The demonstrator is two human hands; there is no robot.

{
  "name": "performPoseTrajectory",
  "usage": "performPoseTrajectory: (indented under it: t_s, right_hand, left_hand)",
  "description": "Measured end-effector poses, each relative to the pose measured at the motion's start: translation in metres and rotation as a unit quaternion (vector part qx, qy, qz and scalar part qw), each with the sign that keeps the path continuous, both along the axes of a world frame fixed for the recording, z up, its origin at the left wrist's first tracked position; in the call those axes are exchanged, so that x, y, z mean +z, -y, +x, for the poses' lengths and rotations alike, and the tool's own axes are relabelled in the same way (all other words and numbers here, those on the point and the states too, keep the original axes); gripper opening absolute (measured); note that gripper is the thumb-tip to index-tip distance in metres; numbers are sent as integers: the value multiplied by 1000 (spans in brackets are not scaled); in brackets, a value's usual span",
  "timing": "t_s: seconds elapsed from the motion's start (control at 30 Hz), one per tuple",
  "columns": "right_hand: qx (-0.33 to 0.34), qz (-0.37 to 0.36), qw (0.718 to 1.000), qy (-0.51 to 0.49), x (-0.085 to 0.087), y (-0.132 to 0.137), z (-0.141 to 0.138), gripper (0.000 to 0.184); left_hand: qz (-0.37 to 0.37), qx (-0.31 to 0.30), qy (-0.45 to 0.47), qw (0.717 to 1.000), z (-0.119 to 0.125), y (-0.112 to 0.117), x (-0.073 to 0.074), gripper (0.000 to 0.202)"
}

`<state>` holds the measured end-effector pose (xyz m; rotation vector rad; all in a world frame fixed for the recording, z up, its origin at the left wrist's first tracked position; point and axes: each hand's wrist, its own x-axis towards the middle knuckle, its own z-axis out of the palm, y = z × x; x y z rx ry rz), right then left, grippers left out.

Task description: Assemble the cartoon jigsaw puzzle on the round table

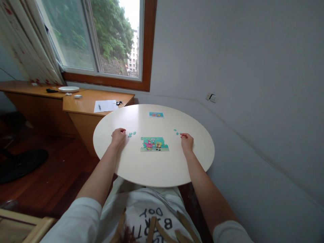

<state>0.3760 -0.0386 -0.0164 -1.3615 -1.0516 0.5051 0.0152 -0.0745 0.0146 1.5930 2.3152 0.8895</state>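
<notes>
A partly assembled jigsaw puzzle (153, 144) with cartoon figures on a teal ground lies in the middle of the round table; its right edge is uneven. To its left, my left hand (118, 136) is closed in a pinch, and whatever the fingertips hold is too small to make out. Several loose teal pieces (130, 135) lie just right of that hand. My right hand (187, 141), right of the puzzle, pinches a small teal puzzle piece (180, 134). More loose pieces (175, 130) are beside its fingertips. Further back lies a small reference picture (156, 115) with similar figures.
The white round table (152, 172) stands against a grey wall. At the back left, a wooden desk (88, 109) bears a sheet of paper (105, 106), keys (118, 103) and a white plate (69, 89). A dark round base (25, 163) stands on the floor at left.
</notes>
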Motion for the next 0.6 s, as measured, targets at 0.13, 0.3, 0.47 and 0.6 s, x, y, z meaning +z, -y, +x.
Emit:
performPoseTrajectory:
  t_s: [0.13, 0.3, 0.47, 0.6]
  right_hand:
    - [4, -1, 1000, 2, 0, 0, 0, 20]
    - [0, -5, 1000, 4, 1, -1, 0, 21]
    - [1, -6, 1000, 6, 0, -1, 0, 20]
    - [6, -12, 1000, 7, -1, -1, 1, 21]
  left_hand:
    - [-18, -3, -15, 1000, 4, 0, 1, 36]
    - [-34, -10, -37, 999, 7, 1, 2, 31]
    - [-41, -27, -44, 998, 7, 1, 3, 25]
    - [-45, -45, -46, 997, 7, 1, 3, 27]
